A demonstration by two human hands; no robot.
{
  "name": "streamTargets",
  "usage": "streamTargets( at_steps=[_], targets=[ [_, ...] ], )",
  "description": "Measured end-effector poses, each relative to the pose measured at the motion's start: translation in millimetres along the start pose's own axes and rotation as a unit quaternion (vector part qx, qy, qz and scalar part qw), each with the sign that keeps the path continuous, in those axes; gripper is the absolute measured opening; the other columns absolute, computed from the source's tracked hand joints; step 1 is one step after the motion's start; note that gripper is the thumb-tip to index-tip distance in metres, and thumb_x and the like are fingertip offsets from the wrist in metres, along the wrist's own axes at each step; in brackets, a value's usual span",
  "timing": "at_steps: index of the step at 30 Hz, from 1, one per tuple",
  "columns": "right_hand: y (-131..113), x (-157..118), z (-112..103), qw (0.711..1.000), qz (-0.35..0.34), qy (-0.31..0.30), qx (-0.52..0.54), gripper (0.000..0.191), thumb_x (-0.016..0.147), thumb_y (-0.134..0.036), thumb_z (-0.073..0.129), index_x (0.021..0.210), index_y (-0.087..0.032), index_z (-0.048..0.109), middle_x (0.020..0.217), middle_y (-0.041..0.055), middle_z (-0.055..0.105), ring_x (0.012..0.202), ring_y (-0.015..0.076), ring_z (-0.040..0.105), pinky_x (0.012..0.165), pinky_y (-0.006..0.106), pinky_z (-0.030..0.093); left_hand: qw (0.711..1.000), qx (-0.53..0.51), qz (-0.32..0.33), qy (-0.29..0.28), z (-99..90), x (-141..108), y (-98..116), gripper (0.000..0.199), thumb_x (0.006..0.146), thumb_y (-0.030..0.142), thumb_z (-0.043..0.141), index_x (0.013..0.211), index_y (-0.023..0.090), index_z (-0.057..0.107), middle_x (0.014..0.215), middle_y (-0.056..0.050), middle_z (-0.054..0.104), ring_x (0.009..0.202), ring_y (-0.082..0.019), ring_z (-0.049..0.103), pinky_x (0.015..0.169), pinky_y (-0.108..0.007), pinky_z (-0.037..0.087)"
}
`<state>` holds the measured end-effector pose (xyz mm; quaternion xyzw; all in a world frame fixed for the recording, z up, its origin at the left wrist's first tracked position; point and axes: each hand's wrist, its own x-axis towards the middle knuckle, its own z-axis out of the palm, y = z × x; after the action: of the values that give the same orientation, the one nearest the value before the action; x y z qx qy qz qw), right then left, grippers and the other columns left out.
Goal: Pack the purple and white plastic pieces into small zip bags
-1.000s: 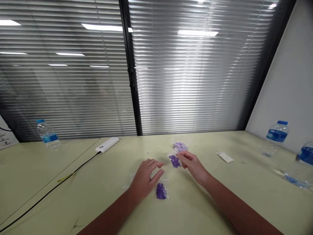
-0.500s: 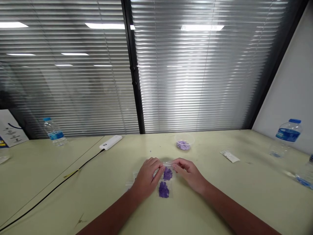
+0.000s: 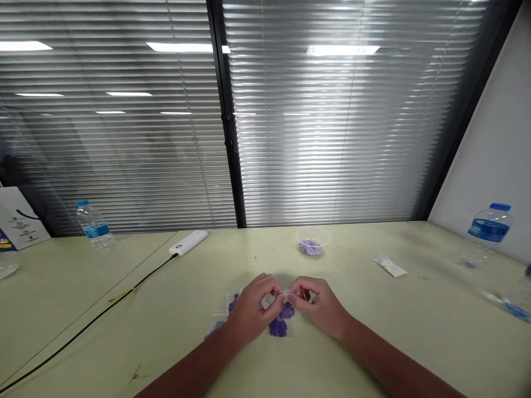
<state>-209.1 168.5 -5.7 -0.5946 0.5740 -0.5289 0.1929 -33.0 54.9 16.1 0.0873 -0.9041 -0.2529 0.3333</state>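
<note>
Watching someone working at a long pale-green table (image 3: 352, 359), with three water bottles (image 3: 489, 232) standing around. Left hand (image 3: 253, 309) and right hand (image 3: 319, 305) are pinching inward, fingertips together, but I can't tell on what. At least two clear bags (image 3: 279, 326) of purple bits are lying right beneath them, one white power bank (image 3: 188, 242) and one clear cup (image 3: 313, 246) sitting farther back.

On the desk (image 3: 124, 309) I have plastic bags (image 3: 279, 327) nearest me, with a plastic tub (image 3: 311, 247) behind them. A power bank (image 3: 188, 242) sits back to their left, a small packet (image 3: 390, 267) lies right of the tub, and a water bottle (image 3: 488, 229) stands beyond it at far right.
</note>
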Motion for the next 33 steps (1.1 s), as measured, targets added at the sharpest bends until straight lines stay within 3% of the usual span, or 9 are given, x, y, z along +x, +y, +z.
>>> streamTargets(
  at_steps=[4,11,15,22,25,26,28,30,33],
  targets=[
    [-1.4,-1.4,0.1,1.0,0.009,-0.025,0.013,0.02,0.09,-0.032,0.066,0.078,-0.016,0.07,0.066,-0.0018,0.056,0.061,0.0104,0.041,0.059,0.024,0.034,1.0,0.002,0.008,-0.005,0.7,-2.6,-1.4,0.013,0.091,0.015,0.055,0.078,0.019,0.053,0.076,-0.001,0.056,0.077,-0.017,0.053,0.07,-0.029,0.038],
    [-4.4,-0.6,-3.1,0.997,0.035,-0.06,0.035,0.033,0.093,-0.046,0.065,0.082,-0.016,0.072,0.066,-0.0015,0.055,0.061,0.0103,0.04,0.058,0.024,0.033,1.0,0.0,0.01,-0.029,-3.5,-1.8,4.9,0.018,0.1,0.024,0.048,0.083,0.019,0.055,0.08,-0.003,0.057,0.079,-0.018,0.053,0.071,-0.03,0.04],
    [1.0,3.0,-7.8,0.997,0.055,-0.025,0.043,0.034,0.091,-0.048,0.067,0.081,-0.016,0.069,0.069,-0.001,0.056,0.064,0.0116,0.043,0.06,0.024,0.035,0.999,0.023,-0.003,-0.022,-3.6,1.0,6.1,0.021,0.101,0.03,0.052,0.083,0.02,0.057,0.081,-0.002,0.061,0.081,-0.018,0.055,0.075,-0.031,0.041],
    [11.0,7.2,-9.0,0.997,0.057,-0.013,0.055,0.039,0.088,-0.052,0.069,0.073,-0.016,0.068,0.067,-0.0007,0.058,0.063,0.0119,0.045,0.06,0.024,0.035,0.992,-0.041,-0.116,0.0,-5.5,1.9,2.8,0.026,0.096,0.038,0.062,0.077,0.02,0.068,0.081,-0.002,0.067,0.082,-0.018,0.062,0.076,-0.03,0.046],
    [21.6,15.4,-28.4,0.998,0.062,0.033,-0.002,0.042,0.091,-0.055,0.062,0.079,-0.016,0.072,0.073,0.0022,0.065,0.068,0.0155,0.056,0.066,0.026,0.042,0.992,-0.017,-0.124,-0.008,-7.7,3.3,2.9,0.027,0.096,0.041,0.062,0.078,0.022,0.07,0.079,-0.001,0.067,0.08,-0.019,0.062,0.074,-0.031,0.045],
    [27.3,19.0,-40.3,0.994,0.078,0.065,-0.037,0.044,0.094,-0.055,0.054,0.09,-0.017,0.075,0.081,0.0041,0.07,0.075,0.018,0.061,0.07,0.027,0.045,0.993,0.01,-0.115,-0.007,-8.0,3.6,1.9,0.026,0.096,0.04,0.061,0.08,0.022,0.07,0.079,-0.001,0.066,0.08,-0.019,0.061,0.075,-0.032,0.044],
    [41.3,24.7,-71.3,0.954,0.151,0.173,-0.195,0.05,0.098,-0.055,0.041,0.099,-0.019,0.076,0.092,0.0056,0.073,0.086,0.0212,0.066,0.077,0.03,0.049,0.994,0.069,-0.087,-0.01,-7.6,3.5,-2.5,0.023,0.096,0.035,0.06,0.08,0.021,0.068,0.08,-0.002,0.066,0.081,-0.02,0.06,0.078,-0.034,0.043],
    [56.5,25.0,-107.1,0.913,0.203,0.239,-0.262,0.046,0.095,-0.049,0.045,0.108,-0.017,0.075,0.11,0.0124,0.072,0.106,0.0293,0.063,0.093,0.039,0.046,0.991,0.112,-0.069,-0.024,-6.4,2.8,-8.6,0.018,0.095,0.03,0.06,0.082,0.02,0.066,0.086,-0.002,0.068,0.086,-0.021,0.06,0.083,-0.037,0.042],
    [76.7,12.7,-155.5,0.829,0.297,0.329,-0.341,0.053,0.088,-0.039,0.053,0.127,-0.007,0.066,0.137,0.0287,0.055,0.133,0.0467,0.042,0.108,0.063,0.025,0.987,0.138,-0.072,-0.042,-5.5,1.6,-15.4,0.011,0.095,0.031,0.06,0.097,0.022,0.067,0.1,-0.003,0.07,0.097,-0.023,0.062,0.091,-0.041,0.041]
  ],
)
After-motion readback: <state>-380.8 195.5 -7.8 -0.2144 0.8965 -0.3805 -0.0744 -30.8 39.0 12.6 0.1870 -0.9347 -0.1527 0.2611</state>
